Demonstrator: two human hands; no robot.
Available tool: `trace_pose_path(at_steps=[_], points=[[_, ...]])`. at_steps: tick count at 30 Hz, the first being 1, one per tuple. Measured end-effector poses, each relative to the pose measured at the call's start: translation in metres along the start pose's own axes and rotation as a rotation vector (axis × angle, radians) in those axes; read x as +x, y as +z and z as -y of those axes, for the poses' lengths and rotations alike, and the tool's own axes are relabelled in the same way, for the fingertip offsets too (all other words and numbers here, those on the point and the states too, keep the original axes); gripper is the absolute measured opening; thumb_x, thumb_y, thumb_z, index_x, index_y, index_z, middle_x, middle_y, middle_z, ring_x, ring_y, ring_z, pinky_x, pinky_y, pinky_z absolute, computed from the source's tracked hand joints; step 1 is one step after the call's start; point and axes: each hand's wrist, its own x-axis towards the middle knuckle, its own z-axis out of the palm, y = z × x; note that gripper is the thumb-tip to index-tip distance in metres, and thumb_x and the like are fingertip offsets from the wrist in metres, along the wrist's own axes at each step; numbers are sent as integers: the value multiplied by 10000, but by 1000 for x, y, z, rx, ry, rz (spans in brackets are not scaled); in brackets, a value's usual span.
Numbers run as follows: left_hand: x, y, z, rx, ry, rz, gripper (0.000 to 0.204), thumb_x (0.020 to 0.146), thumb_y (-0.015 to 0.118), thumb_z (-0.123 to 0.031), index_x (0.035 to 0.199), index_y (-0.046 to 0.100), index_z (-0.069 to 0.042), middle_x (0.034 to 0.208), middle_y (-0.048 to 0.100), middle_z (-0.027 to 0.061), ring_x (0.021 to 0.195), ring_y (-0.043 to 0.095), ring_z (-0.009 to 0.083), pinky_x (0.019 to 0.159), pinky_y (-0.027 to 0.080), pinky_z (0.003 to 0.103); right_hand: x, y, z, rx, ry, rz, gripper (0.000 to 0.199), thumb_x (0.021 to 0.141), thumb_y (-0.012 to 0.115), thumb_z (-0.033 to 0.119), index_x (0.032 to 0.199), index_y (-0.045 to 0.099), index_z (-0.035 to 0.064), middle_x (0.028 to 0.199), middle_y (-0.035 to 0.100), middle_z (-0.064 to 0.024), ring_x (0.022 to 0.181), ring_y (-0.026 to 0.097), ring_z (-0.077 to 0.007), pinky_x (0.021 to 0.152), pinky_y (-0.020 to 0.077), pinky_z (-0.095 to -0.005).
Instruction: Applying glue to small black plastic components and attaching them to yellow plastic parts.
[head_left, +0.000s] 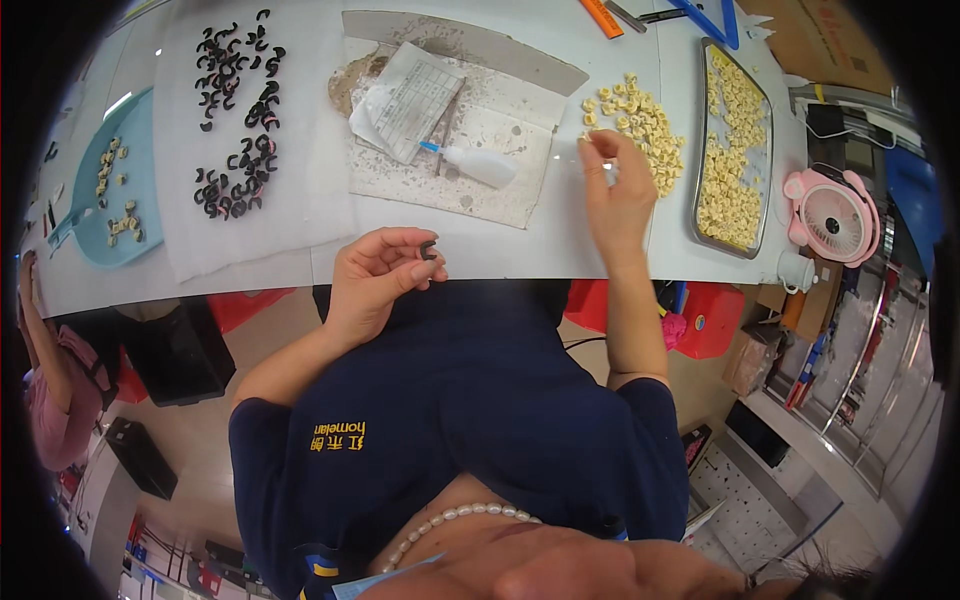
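Between the thumb and fingers of my left hand (pixel 385 275) is a small black C-shaped piece (pixel 428 250), held just above the table's near edge. My right hand (pixel 622 195) reaches over the left side of a loose pile of small pale-yellow pieces (pixel 655 150). Its thumb and forefinger come together at the tips; whatever sits between them is too small to make out. Left of that hand, a white squeeze bottle with a blue tip (pixel 482 166) lies on a stained cardboard sheet (pixel 500 205), beside a crumpled printed paper (pixel 415 100).
Many black C-shaped pieces (pixel 240 180) are spread on a white sheet (pixel 300 225) at left. Past them is a blue tray (pixel 85 240) with a few assembled pieces. A metal tray (pixel 700 225) of yellow pieces, a pink fan (pixel 832 222) and a white cup (pixel 795 271) stand at right.
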Motion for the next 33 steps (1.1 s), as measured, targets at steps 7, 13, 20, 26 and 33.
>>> trace_pose_path(at_steps=[7,13,20,26,33], points=[[7,16,3,13,-50,3,265,805,618,-5,1063,561,12,897,630,89,805,621,162,657,473,221,14,1,-25,-188,-258,114,146,787,631,92,905,598,14,849,591,-88,711,583,-196,640,462,-292],[9,30,1,-12,-156,1,262,813,619,-32,1069,569,-9,930,641,97,814,623,155,668,473,211,-5,-19,1,289,-272,231,218,720,653,-30,930,604,8,867,563,-96,726,582,-192,639,483,-270],[12,42,8,-93,-311,-3,246,825,612,-53,1068,585,-28,983,634,86,852,615,139,715,488,216,-44,-18,32,698,-490,294,341,612,749,-14,918,613,49,827,649,-73,752,636,-226,652,508,-285],[13,46,8,-71,-349,-8,218,834,606,-71,1046,598,-24,983,635,70,871,607,125,729,494,230,-45,-16,31,588,-592,241,365,598,748,-4,932,610,41,805,642,-64,737,630,-227,633,510,-283],[13,50,-3,-109,-422,-39,193,854,586,-93,1034,600,-24,970,636,67,883,603,128,748,490,244,-46,-8,35,480,-627,227,363,595,728,5,940,618,34,815,635,-62,760,608,-224,632,503,-288]])
